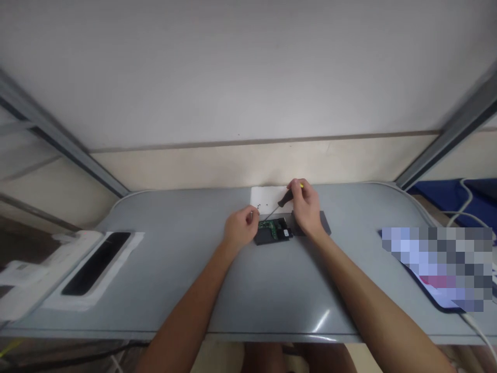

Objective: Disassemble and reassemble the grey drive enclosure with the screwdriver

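A screwdriver with a dark handle and yellow end is gripped in my right hand. Its thin shaft slants down to the left, with the tip at the upper left part of a green circuit board in a flat black casing. My left hand is closed at the casing's left end, fingertips pinched; what lies between them is too small to make out. Partly hidden under my right hand is a dark flat panel. Behind the casing, a white sheet bears several tiny dark pieces.
On the grey table, a black phone-shaped slab lies on white wrapping at the left, beside white packaging. A lit tablet-like screen, partly blurred out, and a white cable are at the right. A wall stands behind.
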Action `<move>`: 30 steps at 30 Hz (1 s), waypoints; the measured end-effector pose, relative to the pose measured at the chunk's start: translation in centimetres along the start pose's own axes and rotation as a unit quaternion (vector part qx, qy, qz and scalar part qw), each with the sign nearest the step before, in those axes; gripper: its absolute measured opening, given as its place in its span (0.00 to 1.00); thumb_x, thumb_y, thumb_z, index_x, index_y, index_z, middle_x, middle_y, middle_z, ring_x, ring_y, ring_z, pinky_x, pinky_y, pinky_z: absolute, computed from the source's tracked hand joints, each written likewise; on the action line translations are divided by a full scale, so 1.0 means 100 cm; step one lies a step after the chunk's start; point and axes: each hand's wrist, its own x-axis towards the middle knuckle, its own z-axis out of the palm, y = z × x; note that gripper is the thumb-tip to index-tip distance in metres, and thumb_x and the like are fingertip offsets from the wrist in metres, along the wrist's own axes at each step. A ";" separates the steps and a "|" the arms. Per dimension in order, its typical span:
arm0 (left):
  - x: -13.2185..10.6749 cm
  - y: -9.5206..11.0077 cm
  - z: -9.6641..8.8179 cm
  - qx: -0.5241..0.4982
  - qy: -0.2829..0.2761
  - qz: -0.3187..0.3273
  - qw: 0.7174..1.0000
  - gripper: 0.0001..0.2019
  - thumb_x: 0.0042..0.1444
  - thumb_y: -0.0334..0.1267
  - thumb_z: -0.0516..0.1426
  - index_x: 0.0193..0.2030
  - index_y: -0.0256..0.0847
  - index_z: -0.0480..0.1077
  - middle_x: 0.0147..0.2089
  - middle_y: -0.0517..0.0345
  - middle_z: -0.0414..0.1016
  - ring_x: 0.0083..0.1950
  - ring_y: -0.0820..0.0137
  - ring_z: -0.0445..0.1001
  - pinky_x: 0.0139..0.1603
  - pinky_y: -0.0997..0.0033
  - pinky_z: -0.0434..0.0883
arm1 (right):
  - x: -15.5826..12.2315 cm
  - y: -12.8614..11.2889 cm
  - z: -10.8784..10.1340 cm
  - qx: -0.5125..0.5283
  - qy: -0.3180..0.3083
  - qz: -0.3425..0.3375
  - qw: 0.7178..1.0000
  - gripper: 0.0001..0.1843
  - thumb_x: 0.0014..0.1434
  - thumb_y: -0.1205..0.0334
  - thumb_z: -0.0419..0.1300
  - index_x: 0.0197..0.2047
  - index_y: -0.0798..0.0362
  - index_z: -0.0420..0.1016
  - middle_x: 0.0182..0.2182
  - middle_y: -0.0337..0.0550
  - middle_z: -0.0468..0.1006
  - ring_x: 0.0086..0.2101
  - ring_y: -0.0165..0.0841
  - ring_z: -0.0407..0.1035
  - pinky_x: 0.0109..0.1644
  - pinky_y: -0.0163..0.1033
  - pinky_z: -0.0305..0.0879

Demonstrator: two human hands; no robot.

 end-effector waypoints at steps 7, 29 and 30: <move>0.001 0.000 0.001 -0.050 -0.047 0.033 0.997 0.10 0.63 0.33 0.55 0.37 0.43 0.79 0.31 0.60 0.80 0.30 0.71 0.73 0.36 0.72 0.67 | -0.004 0.001 0.002 -0.009 -0.025 -0.007 1.000 0.23 0.70 0.40 0.53 0.35 0.49 0.72 0.24 0.37 0.70 0.27 0.31 0.63 0.33 0.38 0.60; 0.003 -0.001 0.002 -0.048 -0.065 0.057 0.995 0.10 0.60 0.30 0.56 0.31 0.41 0.76 0.31 0.59 0.78 0.32 0.70 0.71 0.36 0.69 0.65 | -0.006 -0.010 0.002 -0.004 -0.041 -0.026 0.999 0.21 0.70 0.41 0.55 0.35 0.50 0.72 0.28 0.38 0.73 0.29 0.31 0.65 0.35 0.39 0.60; 0.003 -0.001 0.002 -0.047 -0.064 0.058 0.995 0.10 0.60 0.30 0.55 0.31 0.41 0.76 0.31 0.59 0.78 0.32 0.70 0.72 0.36 0.69 0.65 | -0.006 -0.010 0.002 -0.008 -0.041 -0.026 0.999 0.21 0.70 0.41 0.55 0.35 0.50 0.72 0.27 0.38 0.73 0.28 0.30 0.64 0.34 0.38 0.60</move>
